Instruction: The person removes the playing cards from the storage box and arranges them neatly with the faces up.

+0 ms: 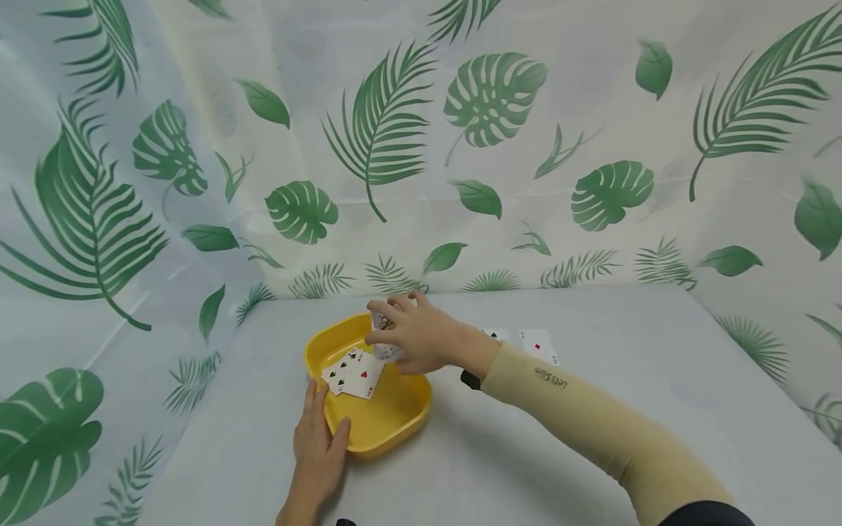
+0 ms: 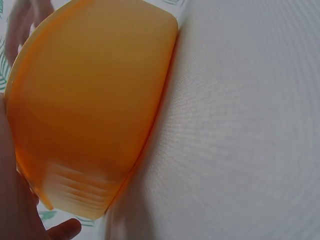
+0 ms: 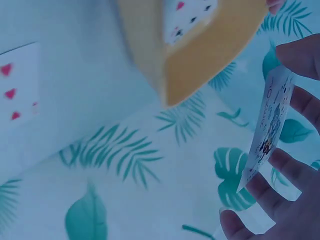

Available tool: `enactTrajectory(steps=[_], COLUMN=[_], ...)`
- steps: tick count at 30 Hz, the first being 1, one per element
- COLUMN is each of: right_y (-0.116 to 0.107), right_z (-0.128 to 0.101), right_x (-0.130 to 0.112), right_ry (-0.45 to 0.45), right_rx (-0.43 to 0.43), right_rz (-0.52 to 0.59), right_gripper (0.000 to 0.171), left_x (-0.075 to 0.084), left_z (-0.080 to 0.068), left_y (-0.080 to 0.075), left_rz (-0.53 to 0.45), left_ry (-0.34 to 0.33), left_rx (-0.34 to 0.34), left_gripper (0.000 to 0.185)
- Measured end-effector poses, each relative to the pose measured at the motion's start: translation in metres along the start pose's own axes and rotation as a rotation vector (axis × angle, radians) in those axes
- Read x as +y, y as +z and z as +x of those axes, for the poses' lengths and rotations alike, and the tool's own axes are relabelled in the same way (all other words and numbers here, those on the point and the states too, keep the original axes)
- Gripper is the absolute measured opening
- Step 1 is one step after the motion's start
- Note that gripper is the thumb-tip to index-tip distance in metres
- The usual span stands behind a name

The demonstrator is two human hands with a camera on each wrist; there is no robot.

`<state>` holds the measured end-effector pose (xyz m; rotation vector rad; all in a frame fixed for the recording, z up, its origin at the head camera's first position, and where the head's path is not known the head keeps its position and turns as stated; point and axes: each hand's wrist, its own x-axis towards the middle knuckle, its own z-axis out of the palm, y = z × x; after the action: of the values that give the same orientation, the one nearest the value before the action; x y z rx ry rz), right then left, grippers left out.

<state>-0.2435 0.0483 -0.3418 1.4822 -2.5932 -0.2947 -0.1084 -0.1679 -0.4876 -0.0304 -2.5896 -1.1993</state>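
Nearest to us, at the lower right of the head view, our beige fabric sleeve [image 1: 592, 424] stretches toward the frame's centre. Behind everything hangs a pale plastic curtain printed with green leaves [image 1: 493, 102], and a matte grey-white table [image 1: 592, 351] fills the lower half. Just left of centre sits a smooth, rounded-square yellow plastic tray [image 1: 388, 420]. Our left hand [image 1: 319, 449] rests against its near rim, fingers straight, thumb along the edge. Our right hand [image 1: 417, 336] hovers over the tray's far side, fingers curled round a glossy playing card [image 3: 267, 132]. Several face-up cards [image 1: 354, 372] lie fanned inside the tray; two more cards [image 1: 538, 345] lie flat on the table right of centre.
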Motion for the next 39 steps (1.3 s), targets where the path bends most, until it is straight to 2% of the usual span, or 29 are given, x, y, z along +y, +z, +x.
enactTrajectory(steps=[5, 15, 22, 29, 35, 39], right_y=[0.011, 0.032, 0.047, 0.067, 0.084, 0.094], right_z=[-0.032, -0.093, -0.136, -0.174, -0.205, -0.224], right_x=[0.017, 0.049, 0.076, 0.101, 0.116, 0.123], right_ry=[-0.011, 0.025, 0.12, 0.197, 0.322, 0.375], right_rx=[0.015, 0.033, 0.027, 0.085, 0.033, 0.015], right_rz=[-0.008, 0.065, 0.117, 0.137, 0.226, 0.291], right_gripper=[0.052, 0.047, 0.046, 0.046, 0.047, 0.046], left_x=[0.0, 0.0, 0.002, 0.004, 0.004, 0.005], left_z=[-0.001, -0.003, -0.003, 0.001, 0.0, -0.001], left_y=[0.0, -0.001, -0.001, -0.003, -0.002, 0.0], left_rz=[-0.007, -0.005, -0.002, 0.006, 0.014, 0.016], left_ry=[-0.006, -0.009, -0.033, -0.051, -0.054, -0.057], left_rx=[-0.005, -0.006, -0.019, -0.04, -0.036, -0.039], left_gripper=[0.062, 0.061, 0.063, 0.063, 0.063, 0.063])
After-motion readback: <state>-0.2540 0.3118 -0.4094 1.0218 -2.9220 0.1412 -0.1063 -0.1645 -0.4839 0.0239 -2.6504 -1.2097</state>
